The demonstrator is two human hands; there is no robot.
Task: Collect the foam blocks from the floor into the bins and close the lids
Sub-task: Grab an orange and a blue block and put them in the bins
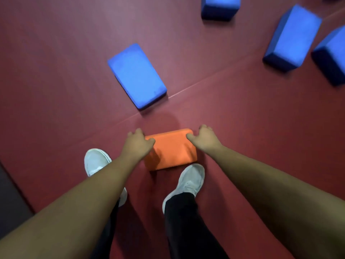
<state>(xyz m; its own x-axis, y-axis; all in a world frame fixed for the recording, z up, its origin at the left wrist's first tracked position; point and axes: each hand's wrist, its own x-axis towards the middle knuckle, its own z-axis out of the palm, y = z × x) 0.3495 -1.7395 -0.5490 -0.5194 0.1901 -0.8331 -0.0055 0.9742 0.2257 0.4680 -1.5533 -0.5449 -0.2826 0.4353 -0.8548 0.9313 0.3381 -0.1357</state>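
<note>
An orange foam block (170, 149) lies on the dark red floor mat just ahead of my feet. My left hand (138, 143) grips its left end, thumb on the top face and fingers curled over the far edge. My right hand (202, 138) grips its right end the same way. A blue foam block (136, 75) lies flat on the mat beyond the orange one. Three more blue blocks sit at the upper right: one at the top edge (220, 7), one tilted (293, 37) and one cut off by the right edge (332, 55). No bin is in view.
My two white shoes (97, 161) (190, 182) stand on the red mat (56, 71), either side of the orange block's near edge. A seam in the mat (214, 77) runs diagonally across the middle. A darker grey floor strip (11, 199) shows at the lower left.
</note>
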